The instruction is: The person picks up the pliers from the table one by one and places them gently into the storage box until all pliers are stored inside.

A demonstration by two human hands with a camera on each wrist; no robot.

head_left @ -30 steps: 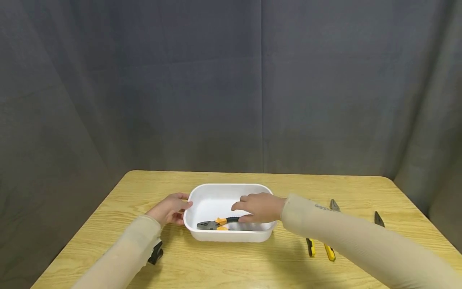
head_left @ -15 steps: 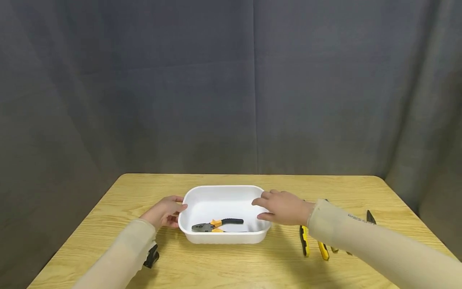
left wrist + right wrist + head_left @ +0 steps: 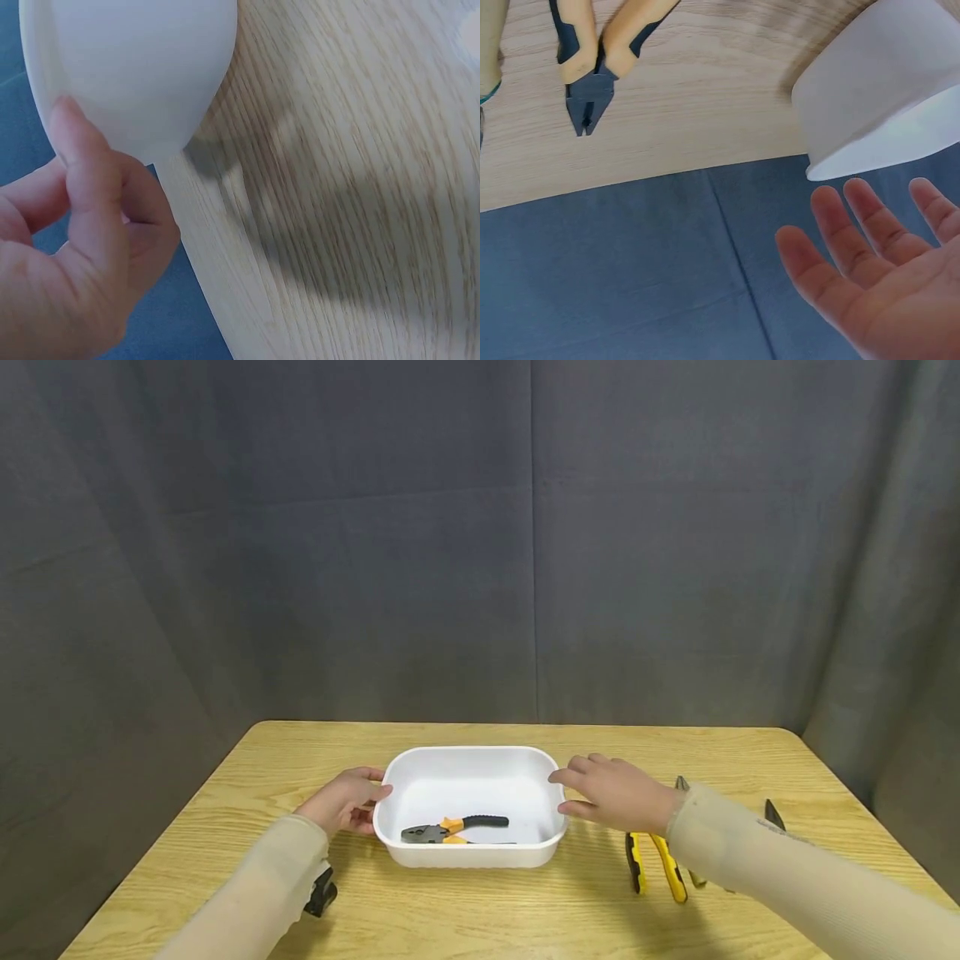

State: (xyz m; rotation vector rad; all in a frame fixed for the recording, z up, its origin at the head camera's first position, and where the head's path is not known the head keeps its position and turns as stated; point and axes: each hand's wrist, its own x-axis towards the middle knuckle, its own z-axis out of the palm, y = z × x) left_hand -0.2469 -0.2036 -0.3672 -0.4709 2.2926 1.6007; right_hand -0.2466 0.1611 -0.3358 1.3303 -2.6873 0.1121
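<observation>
A white plastic basin (image 3: 472,856) stands in the middle of the table, and inside it lies a pair of pliers (image 3: 423,834) with a dark head and orange and black handles. My left hand (image 3: 347,799) pinches the basin's left rim, thumb inside and fingers outside, as the left wrist view shows too. At the right rim hovers my right hand (image 3: 618,793), its fingers spread and holding nothing. In the right wrist view those fingers (image 3: 847,262) are loosely extended just off the basin's edge (image 3: 877,90).
Yellow and black-handled pliers (image 3: 669,870) lie right of the basin, partly under the right forearm. Another tool with a dark pointed tip (image 3: 774,814) is farther right. A grey curtain (image 3: 420,568) hangs behind the wooden table (image 3: 480,918).
My right hand has drawn back from over the pliers inside the basin, moving right to its right rim. The left hand keeps its hold on the left rim.
</observation>
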